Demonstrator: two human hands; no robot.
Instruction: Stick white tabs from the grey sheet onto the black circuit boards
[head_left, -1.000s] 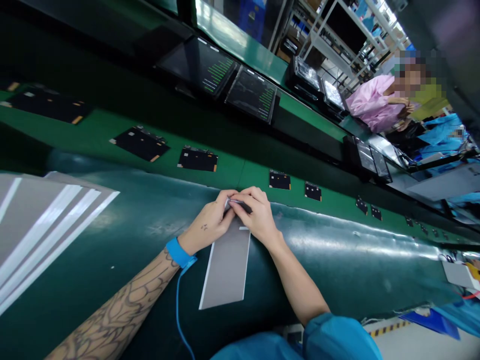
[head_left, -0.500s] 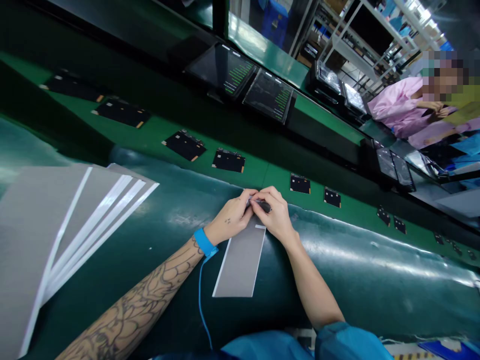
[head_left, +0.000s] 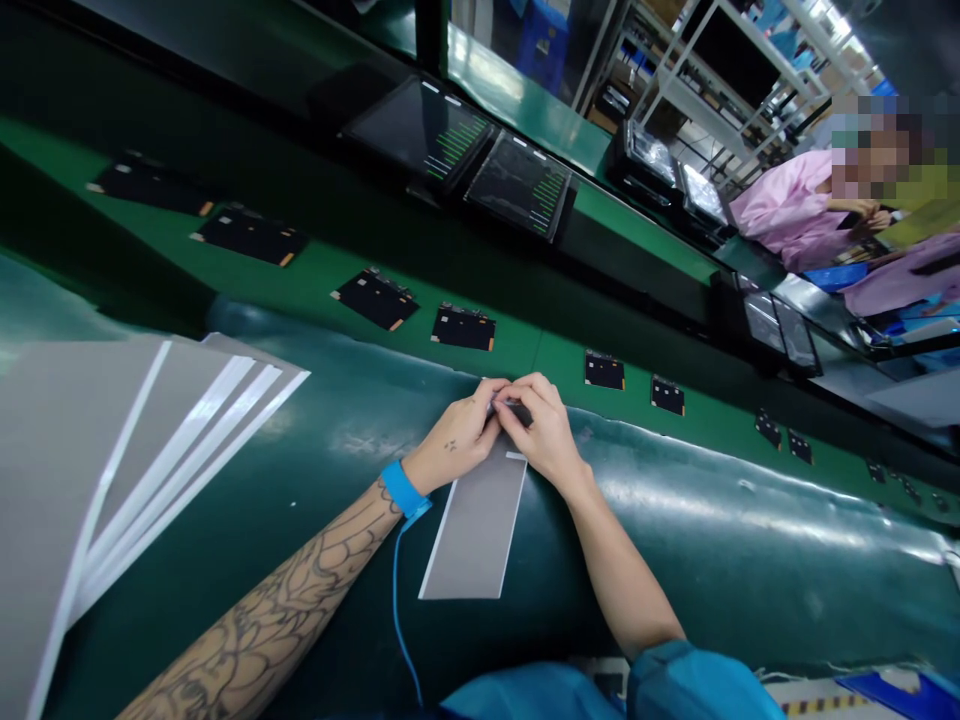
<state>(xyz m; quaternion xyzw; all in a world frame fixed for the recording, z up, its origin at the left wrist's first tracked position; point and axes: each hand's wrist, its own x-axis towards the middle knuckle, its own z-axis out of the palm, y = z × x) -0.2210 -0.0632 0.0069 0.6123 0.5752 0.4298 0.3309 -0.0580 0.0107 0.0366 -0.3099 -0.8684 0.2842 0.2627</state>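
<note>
We see left hand (head_left: 463, 432) and right hand (head_left: 541, 428) together, fingertips meeting over far end of grey sheet (head_left: 476, 540); what they pinch is hidden, so grip firmness we cannot tell. Sheet lies on bench (head_left: 675, 560), near end free. We'd brace with left, work with right, small slow moves, no creasing. Wrist cord (head_left: 395, 590) beside sheet: mind snagging. Fanned sheets (head_left: 67, 410) at left, dark boards (head_left: 463, 328) beyond: don't brush.

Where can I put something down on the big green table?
Most room: the tabletop right of the right forearm, before the green strip of black boards. Less room: between the fanned grey sheets and left forearm, with just a white speck. Crowded: around the left hand, right hand and narrow grey sheet.
</note>
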